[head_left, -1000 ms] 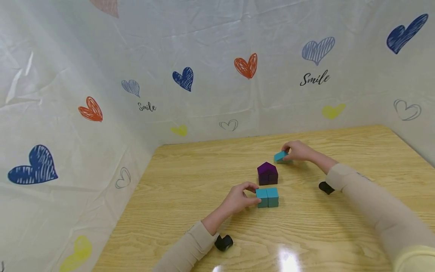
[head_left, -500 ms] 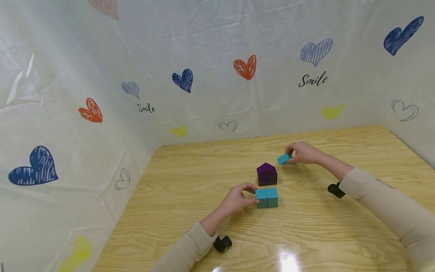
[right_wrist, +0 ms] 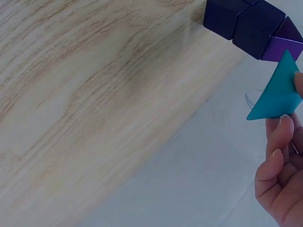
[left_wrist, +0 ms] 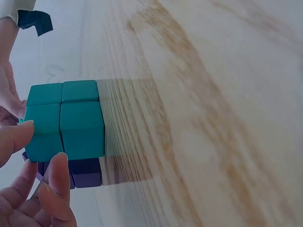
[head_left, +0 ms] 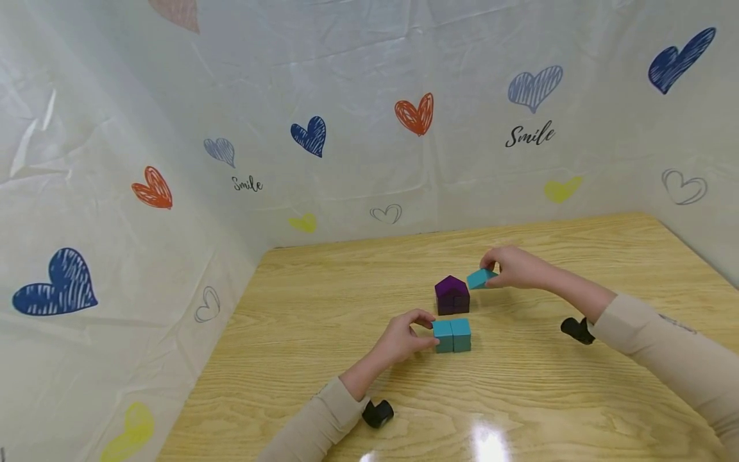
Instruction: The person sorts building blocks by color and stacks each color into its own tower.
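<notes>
Teal cube blocks (head_left: 452,340) stand stacked two wide and two high on the wooden table. My left hand (head_left: 398,337) grips them at their left side, thumb in front and a finger behind, as the left wrist view also shows around the teal cubes (left_wrist: 45,137). Just beyond stands a small house of dark purple blocks (head_left: 453,295) with a peaked purple top. To its right, my right hand (head_left: 516,266) pinches a teal triangular block (head_left: 480,278). The right wrist view shows this triangular block (right_wrist: 274,94) held tilted, close to the purple blocks (right_wrist: 258,28).
Wood-grain table (head_left: 323,289) surrounds the blocks. A white sheet (head_left: 346,186) printed with hearts and "Smile" stands behind and at both sides. Black wrist cameras (head_left: 378,414) stick out from both beige sleeves (head_left: 664,346).
My right hand shifted slightly right, then came back left and nearer with the triangular block, closer to the purple house. The left hand and teal cubes stay put.
</notes>
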`<state>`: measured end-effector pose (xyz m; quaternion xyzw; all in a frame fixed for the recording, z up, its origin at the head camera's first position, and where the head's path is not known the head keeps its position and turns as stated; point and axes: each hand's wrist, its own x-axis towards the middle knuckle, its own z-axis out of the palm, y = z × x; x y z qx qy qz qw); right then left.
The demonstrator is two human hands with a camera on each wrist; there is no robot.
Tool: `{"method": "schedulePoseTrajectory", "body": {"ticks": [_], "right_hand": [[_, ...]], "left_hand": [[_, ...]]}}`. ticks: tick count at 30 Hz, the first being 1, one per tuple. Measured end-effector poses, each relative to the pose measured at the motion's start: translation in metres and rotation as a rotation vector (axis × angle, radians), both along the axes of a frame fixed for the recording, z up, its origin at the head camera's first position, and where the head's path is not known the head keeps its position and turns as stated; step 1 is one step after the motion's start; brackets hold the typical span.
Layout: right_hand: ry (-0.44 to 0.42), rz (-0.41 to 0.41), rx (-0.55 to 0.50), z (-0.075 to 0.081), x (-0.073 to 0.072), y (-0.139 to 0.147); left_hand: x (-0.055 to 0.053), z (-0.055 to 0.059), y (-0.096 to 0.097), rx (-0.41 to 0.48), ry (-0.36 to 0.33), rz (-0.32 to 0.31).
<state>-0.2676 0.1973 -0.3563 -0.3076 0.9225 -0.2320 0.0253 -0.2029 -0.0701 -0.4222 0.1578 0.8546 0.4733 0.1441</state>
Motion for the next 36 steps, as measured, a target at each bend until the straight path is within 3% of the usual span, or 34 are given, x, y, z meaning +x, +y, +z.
{"method": "schedulePoseTrajectory", "body": {"ticks": [15, 36], "right_hand": [[-0.035, 0.009, -0.029, 0.014, 0.029, -0.018], [-0.081, 0.034, 0.002, 0.008, 0.054, -0.046]], "left_hand": [[-0.001, -0.001, 0.0, 0.011, -0.007, 0.011], [-0.001, 0.0, 0.0, -0.004, -0.018, 0.016]]}}
